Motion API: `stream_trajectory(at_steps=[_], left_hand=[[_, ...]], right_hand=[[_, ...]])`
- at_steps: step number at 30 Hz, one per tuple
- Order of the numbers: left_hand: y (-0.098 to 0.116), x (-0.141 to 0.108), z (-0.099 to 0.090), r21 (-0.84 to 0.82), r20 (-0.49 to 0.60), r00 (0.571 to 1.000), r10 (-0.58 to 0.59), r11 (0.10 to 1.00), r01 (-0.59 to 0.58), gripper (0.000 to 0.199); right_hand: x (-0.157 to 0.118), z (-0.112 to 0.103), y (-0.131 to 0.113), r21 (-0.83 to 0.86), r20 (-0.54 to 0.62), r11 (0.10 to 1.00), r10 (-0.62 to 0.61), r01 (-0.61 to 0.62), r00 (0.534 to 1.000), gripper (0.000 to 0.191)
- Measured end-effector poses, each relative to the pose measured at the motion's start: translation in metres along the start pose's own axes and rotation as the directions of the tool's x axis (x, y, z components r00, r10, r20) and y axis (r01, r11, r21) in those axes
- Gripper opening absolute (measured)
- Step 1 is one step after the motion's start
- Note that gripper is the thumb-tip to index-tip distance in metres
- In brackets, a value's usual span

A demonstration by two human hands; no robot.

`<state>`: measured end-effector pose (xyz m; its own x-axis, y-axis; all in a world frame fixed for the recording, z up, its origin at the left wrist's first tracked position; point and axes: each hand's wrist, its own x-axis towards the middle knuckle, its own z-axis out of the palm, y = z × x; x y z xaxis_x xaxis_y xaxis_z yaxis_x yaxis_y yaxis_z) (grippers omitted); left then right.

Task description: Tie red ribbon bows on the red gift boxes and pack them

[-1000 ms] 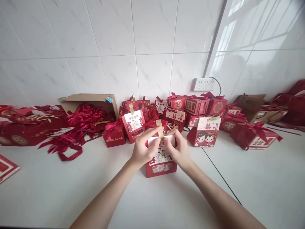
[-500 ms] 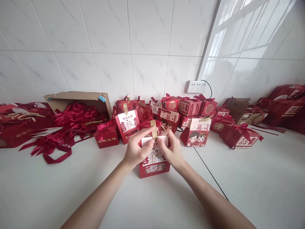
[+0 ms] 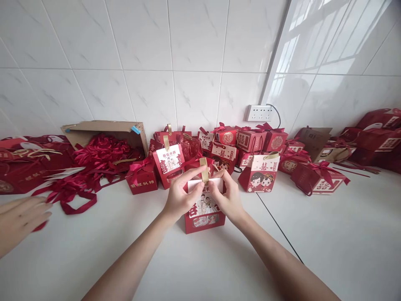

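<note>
A red and white gift box with a printed couple and a clear window stands upright on the table in front of me. My left hand pinches its top edge from the left, thumb in front and fingers behind. From the right, my right hand grips the same edge in a like way. Between my thumbs a gold ribbon loop rises from the top of the box. Part of the printed front lies hidden behind my hands.
Another person's hand is at the left edge, near red ribbons. A cardboard box holds more ribbon. Several red gift boxes line the wall, below a power strip. A dark seam crosses the table.
Another person's hand has come into view at the left, with something red under its fingers. My hands keep their grip on the gift box; the whole view has shifted slightly.
</note>
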<state>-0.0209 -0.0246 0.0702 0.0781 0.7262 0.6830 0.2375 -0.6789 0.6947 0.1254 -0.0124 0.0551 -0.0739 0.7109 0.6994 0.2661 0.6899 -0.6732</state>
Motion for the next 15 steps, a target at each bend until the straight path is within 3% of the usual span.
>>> stream_trajectory(at_steps=[7, 15], left_hand=[[-0.0025, -0.0036, 0.0080, 0.034, -0.083, 0.987, 0.140, 0.990, -0.137, 0.033], [-0.0057, -0.0039, 0.0100, 0.047, -0.092, 0.986, 0.142, 0.989, -0.138, 0.034]], right_hand=[[-0.0027, -0.0012, -0.0002, -0.026, -0.004, 1.000, -0.011, 0.011, 1.000, 0.019], [-0.0042, 0.0005, 0.0046, 0.008, 0.003, 1.000, 0.005, -0.005, 1.000, 0.023]])
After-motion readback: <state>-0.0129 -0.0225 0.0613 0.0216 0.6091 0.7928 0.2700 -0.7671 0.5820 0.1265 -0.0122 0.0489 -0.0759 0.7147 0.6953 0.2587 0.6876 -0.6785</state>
